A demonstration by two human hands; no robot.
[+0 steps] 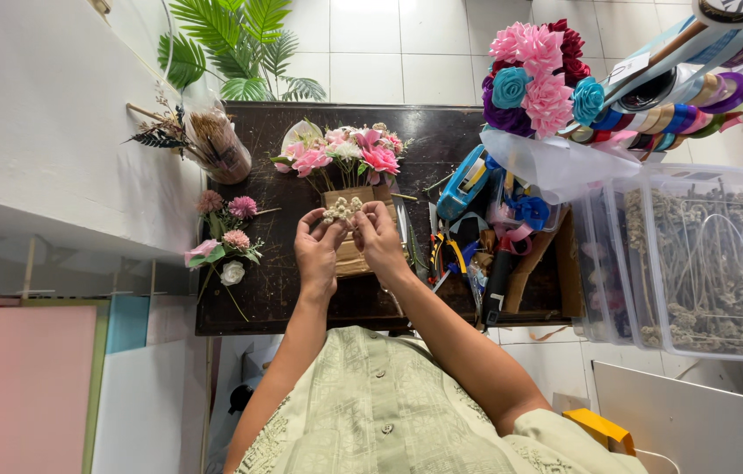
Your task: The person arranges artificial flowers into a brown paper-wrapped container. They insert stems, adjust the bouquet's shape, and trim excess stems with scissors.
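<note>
Both my hands are raised over a dark wooden table. My left hand and my right hand together pinch a small sprig of cream-white dried flowers between their fingertips. Just behind the sprig stands a pink and white flower arrangement in a tan box, partly hidden by my hands.
Loose pink and white flowers lie at the table's left. A wrapped bundle of dried stems and a green palm plant stand behind. Tools and ribbon clutter sit to the right, beside clear bins of dried stems and paper flowers.
</note>
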